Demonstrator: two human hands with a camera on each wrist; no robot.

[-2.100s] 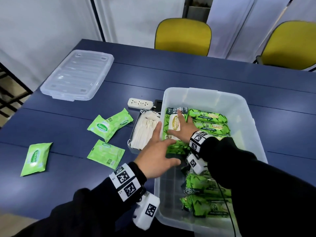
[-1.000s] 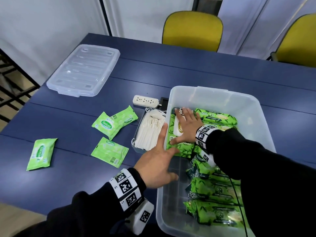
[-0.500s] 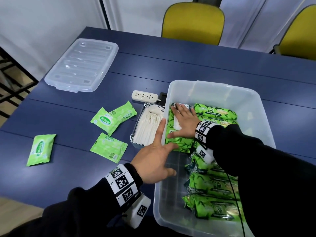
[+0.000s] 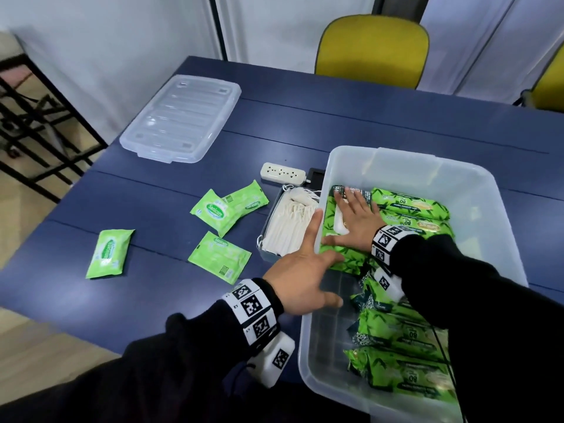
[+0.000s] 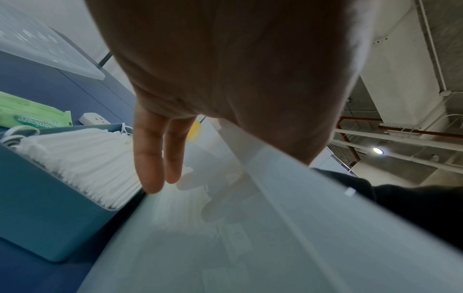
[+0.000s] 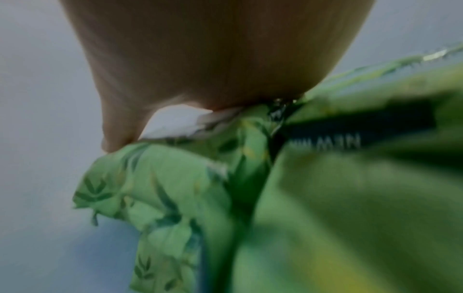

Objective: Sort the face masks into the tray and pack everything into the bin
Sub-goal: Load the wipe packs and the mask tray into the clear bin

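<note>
The large leaf-printed green wipes pack (image 4: 338, 236) has been pressed down flat at the bin's ten o'clock corner. The flat right hand (image 4: 355, 221) has been slid toward ten o'clock along it, so its white flip lid is largely covered.

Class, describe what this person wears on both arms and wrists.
Both arms wear black long sleeves. The left wrist and the right wrist each carry a white band printed with black square codes, with a white coded block mounted beneath. The hands are bare, no gloves.
</note>
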